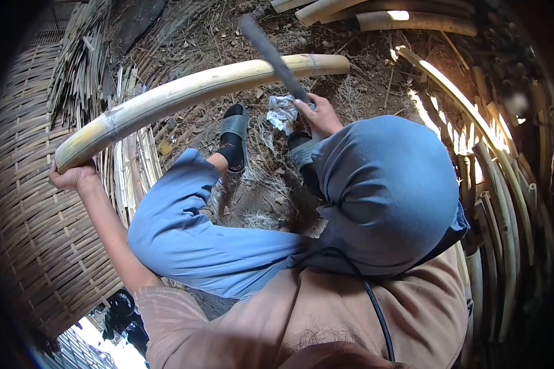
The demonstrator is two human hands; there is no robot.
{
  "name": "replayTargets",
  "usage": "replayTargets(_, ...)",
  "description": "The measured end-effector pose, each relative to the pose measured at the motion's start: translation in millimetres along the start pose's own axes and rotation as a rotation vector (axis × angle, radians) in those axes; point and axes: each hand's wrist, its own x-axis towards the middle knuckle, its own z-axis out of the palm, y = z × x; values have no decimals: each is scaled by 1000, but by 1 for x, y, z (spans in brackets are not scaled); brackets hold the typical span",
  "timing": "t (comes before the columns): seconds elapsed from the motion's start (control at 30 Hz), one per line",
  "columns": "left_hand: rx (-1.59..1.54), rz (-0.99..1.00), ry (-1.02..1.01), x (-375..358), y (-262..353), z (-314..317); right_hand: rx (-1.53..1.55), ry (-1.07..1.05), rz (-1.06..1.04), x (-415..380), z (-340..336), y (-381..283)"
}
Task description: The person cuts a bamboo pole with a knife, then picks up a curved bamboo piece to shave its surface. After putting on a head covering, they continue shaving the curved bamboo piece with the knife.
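My left hand (74, 176) grips the near left end of a thick, pale bamboo pole (191, 87), fingers curled under it. The pole slants across in front of my legs, up to the right. My right hand (320, 115) is closed around the lower end of a long dark machete (268, 50), its handle mostly hidden by the fingers. The blade points up and away, passing over the pole near its far end; whether it touches cannot be told. A crumpled whitish wrapper (282, 114) lies on the ground just left of my right hand.
A woven bamboo wall or mat (37, 234) fills the left side, with bundled thin strips (83, 67) beside it. Cut bamboo poles (412, 22) lie at the top right, and more stand or lean (501, 203) at right. My sandalled feet (234, 138) rest on littered soil.
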Motion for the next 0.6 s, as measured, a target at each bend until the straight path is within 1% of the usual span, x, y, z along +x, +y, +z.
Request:
replayTargets(0.07,-25,-15,16,-3,2,0,-106,-27,120,3,-18,-13)
replayTargets(0.13,-54,-50,18,10,-3,-14,117,129,327,3,-39,-7)
replayTargets(0.17,-53,-49,56,4,-3,-11,47,204,425,7,-52,5)
replayTargets(0.2,-53,-33,82,-1,-3,-7,28,234,453,16,-65,25)
replayTargets(0.27,-43,-12,134,-8,-3,1,-13,298,523,21,-76,33)
replayTargets(0.3,-50,13,83,-1,-4,-4,13,263,533,19,-71,39)
replayTargets(0.33,-46,15,67,2,-4,-4,124,273,511,9,-49,7)
replayTargets(0.4,-37,21,32,3,1,-1,211,58,406,-2,-21,-30)
replayTargets(0.43,-34,22,51,-2,3,3,53,48,179,-2,-12,-10)
replayTargets(0.47,-46,6,23,3,2,-3,-104,38,-54,1,-7,-7)
replayTargets(0.5,-60,-7,-9,15,0,-15,-107,-32,56,3,-17,-3)
replayTargets(0.53,-70,-20,-44,22,-2,-22,-67,43,161,5,-28,0)
replayTargets(0.6,-105,-13,-13,24,-4,-21,17,189,380,9,-49,10)
